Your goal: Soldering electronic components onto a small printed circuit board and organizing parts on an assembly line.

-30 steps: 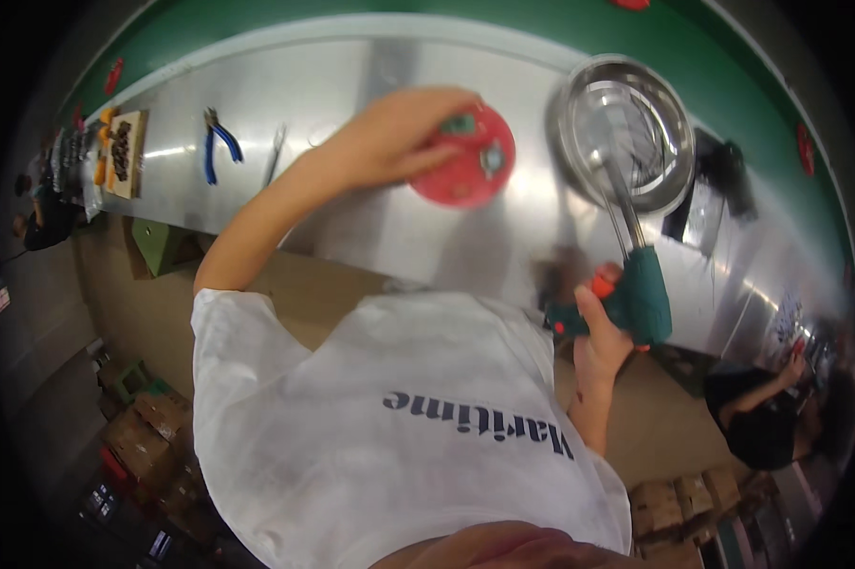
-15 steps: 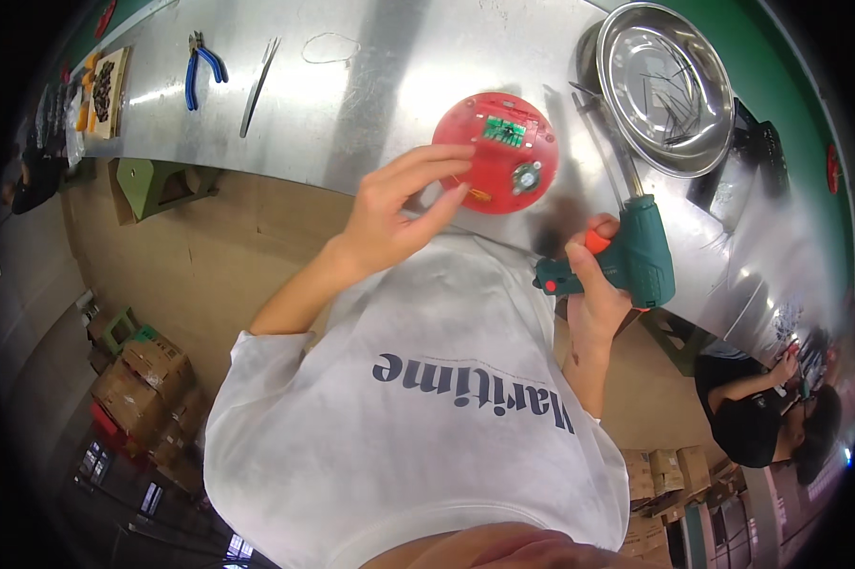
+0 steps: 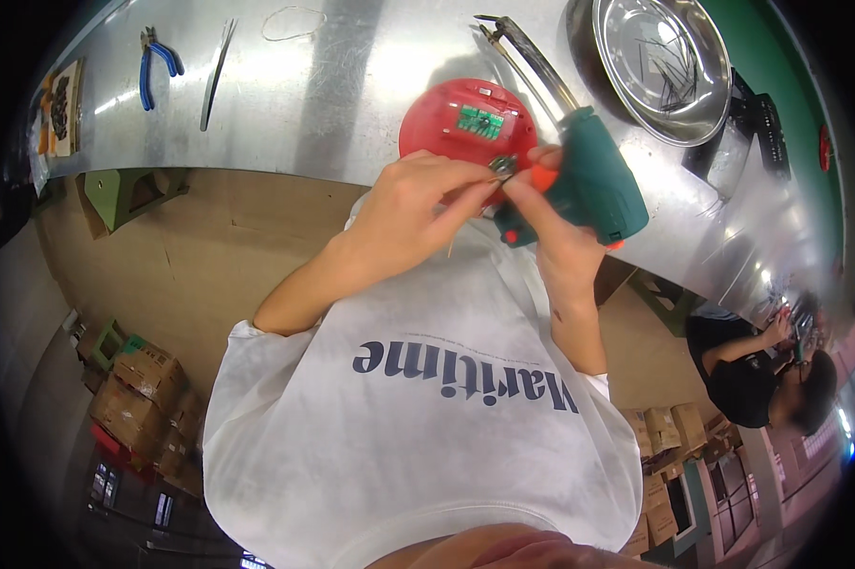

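Note:
My right hand (image 3: 568, 248) is closed round the grip of a dark green soldering gun (image 3: 600, 180) with orange parts. Its long metal barrel points away to the upper left over the table. Close beside it, my left hand (image 3: 416, 204) pinches a small round silver part (image 3: 503, 167) between thumb and forefinger. The right thumb is at that part too; whether it touches is unclear. Beyond the hands a round red plastic cover (image 3: 427, 119) lies on the table, partly hidden by my fingers. A green circuit board (image 3: 480, 122) sits in it. A thin yellowish wire (image 3: 449, 249) hangs below my left hand.
A steel bowl (image 3: 609, 90) with thin dark strands stands at the right. Blue-handled cutters (image 3: 147, 81), tweezers (image 3: 217, 78) and a thin wire loop (image 3: 293, 23) lie at the left on the metal table (image 3: 257, 133). Another person (image 3: 745, 365) works at the far right.
My left hand has moved right and closed on the round silver part. My right hand has brought the soldering gun left and tilted its barrel further left. The whole view has shifted slightly.

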Motion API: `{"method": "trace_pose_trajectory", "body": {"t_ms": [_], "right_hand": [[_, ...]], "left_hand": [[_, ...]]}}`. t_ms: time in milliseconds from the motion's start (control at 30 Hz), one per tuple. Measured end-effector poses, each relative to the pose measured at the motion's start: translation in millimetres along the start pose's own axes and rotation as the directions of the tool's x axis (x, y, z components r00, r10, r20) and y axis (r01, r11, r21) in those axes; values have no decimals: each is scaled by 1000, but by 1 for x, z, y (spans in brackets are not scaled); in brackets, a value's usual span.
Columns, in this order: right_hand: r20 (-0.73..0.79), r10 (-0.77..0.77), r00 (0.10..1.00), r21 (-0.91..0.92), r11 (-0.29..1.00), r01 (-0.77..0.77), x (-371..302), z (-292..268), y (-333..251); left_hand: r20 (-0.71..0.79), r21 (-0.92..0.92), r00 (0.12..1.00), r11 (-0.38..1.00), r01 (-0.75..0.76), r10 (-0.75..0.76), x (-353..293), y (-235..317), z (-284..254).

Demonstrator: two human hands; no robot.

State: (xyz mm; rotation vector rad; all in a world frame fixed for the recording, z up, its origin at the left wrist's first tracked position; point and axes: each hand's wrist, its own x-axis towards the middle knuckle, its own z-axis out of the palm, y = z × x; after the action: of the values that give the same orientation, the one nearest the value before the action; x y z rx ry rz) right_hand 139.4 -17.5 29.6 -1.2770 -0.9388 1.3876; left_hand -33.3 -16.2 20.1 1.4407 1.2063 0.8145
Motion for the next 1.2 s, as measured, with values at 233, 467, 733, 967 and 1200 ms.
{"method": "trace_pose_trajectory", "body": {"t_ms": [233, 467, 733, 967, 1200], "right_hand": [[-5, -22, 1000, -82, 996, 22, 0, 8, -2], [27, -10, 1000, -44, 999, 11, 1, 8, 2], [28, 88, 996, 139, 986, -91, -2, 9, 5], [-17, 191, 981, 222, 958, -182, -1, 13, 6], [-30, 219, 975, 262, 943, -203, -2, 17, 2]], "left_hand": [[58, 263, 952, 915, -306, 301, -1, -11, 0], [-45, -89, 996, 993, -84, 80, -7, 2, 8], [-76, 220, 926, 912, -347, 371, -3, -13, 7], [-69, 262, 922, 899, -351, 380, -5, -9, 4], [-80, 283, 938, 910, -304, 338, -6, -4, 7]]}}
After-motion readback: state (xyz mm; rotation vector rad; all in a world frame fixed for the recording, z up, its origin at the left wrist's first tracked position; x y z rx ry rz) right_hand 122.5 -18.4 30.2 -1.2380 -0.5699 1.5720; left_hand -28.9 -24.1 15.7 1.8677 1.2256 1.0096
